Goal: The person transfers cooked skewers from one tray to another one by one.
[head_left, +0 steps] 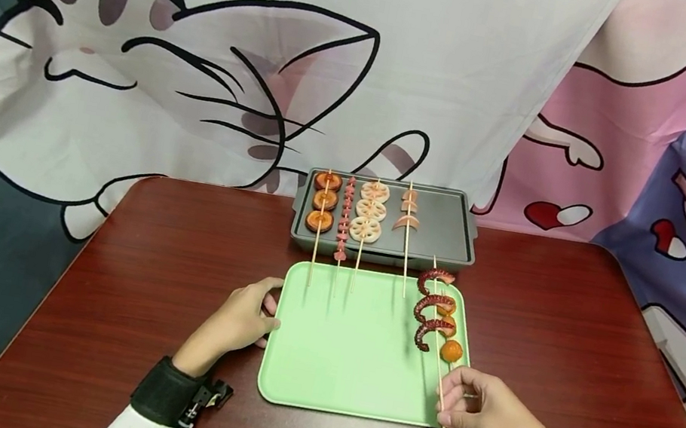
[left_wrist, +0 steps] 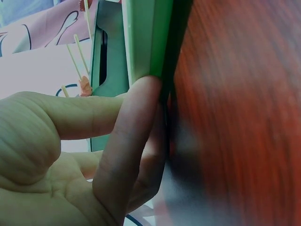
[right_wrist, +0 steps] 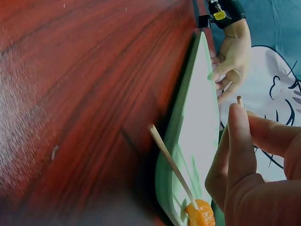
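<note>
My right hand [head_left: 477,410] pinches the bare stick of a skewer of curled octopus tentacles [head_left: 431,324] between thumb and fingers. The skewer leans over the right side of a light green tray [head_left: 354,346]. Beneath it, along the tray's right edge, lies a skewer of round orange balls [head_left: 451,352]; its stick reaches past the front corner, below the right hand. In the right wrist view the tip of the pinched stick [right_wrist: 239,100] pokes out above the fingertips. My left hand [head_left: 242,315] holds the tray's left rim, fingertips at its edge [left_wrist: 141,61].
Behind the green tray stands a grey pan [head_left: 441,224] bearing a skewer of browned round slices [head_left: 324,200], one of small pink pieces [head_left: 346,214], one of lotus root [head_left: 370,209] and one of pale orange crescents [head_left: 409,207]. Their sticks overhang the green tray. A cartoon cloth hangs behind the brown table [head_left: 195,234].
</note>
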Motion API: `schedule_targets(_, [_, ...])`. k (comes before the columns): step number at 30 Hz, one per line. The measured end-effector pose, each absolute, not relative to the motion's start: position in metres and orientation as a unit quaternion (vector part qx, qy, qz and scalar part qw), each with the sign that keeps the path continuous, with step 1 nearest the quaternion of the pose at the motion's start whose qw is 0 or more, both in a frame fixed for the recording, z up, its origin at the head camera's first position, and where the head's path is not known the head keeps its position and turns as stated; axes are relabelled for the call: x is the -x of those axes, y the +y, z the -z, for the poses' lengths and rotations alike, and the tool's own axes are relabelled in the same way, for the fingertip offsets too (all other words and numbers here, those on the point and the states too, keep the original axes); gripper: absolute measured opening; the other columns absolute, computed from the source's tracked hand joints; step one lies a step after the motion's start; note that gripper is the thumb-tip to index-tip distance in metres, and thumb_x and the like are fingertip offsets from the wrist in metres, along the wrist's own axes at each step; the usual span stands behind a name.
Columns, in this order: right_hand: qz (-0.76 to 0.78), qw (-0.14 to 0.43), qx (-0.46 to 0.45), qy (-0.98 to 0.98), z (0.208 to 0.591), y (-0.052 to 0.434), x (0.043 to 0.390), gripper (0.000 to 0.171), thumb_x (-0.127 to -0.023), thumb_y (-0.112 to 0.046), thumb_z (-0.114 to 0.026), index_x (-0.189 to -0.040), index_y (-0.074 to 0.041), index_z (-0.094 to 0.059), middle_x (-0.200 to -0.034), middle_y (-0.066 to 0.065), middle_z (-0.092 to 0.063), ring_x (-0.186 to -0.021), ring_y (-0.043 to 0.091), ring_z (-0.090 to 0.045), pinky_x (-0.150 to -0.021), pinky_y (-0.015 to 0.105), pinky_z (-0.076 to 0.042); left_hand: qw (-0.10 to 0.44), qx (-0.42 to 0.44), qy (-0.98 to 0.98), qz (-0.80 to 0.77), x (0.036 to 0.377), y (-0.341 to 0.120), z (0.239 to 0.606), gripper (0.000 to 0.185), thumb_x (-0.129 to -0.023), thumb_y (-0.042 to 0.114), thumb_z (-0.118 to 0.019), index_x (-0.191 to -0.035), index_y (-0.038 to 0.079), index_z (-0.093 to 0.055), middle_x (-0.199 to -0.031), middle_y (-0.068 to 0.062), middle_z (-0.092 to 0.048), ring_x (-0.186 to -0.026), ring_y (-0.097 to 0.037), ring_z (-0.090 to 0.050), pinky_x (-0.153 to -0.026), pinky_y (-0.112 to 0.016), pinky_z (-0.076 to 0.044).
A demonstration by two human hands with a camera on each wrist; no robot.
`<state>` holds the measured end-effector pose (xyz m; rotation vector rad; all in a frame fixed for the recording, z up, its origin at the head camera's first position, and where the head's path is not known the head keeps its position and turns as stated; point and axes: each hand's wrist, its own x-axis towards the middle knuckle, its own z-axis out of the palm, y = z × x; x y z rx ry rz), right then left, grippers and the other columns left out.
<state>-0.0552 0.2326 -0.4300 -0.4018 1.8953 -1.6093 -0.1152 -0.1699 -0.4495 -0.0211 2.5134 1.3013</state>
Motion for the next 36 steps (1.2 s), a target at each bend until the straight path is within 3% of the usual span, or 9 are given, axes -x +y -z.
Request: schedule_targets(36, [0.604, 0.337, 0.115, 0.713, 0.443, 0.225, 0.043, 0.028, -0.090, 0.004, -0.074, -0.105, 0.018, -0.055, -0.089, 0.008, -0.064, -0.078, 0.012, -0.070, -0.072, 0.031, -0.066, 0.142, 0.000, 0.877, -0.459, 0.114, -0.170, 0.451, 0.065, -0.088, -0.012, -0.068, -0.148, 0.000, -0.048, -0.093, -0.014, -0.057, -0.061, -0.019, -0.060, -0.051, -0.032, -0.061])
